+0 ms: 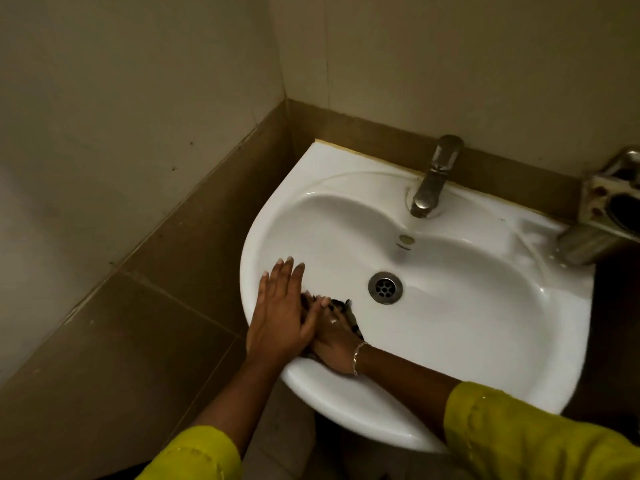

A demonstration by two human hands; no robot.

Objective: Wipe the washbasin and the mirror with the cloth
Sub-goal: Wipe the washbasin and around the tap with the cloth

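White ceramic washbasin [450, 306] mid-wipe; dark cloth [341, 306] pinned on its near-left inner slope beneath right hand [334, 344], left hand [282, 315] flat on top; next, probably sweeping toward drain [385, 287]; mirror unseen.

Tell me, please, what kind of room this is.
Most likely a small bathroom or washroom: a white washbasin with a metal tap and drain, set in a tiled corner.

Left hand [282, 311] flat, fingers spread, lying over right hand [334, 344]; right fingers curled, forearms converging.
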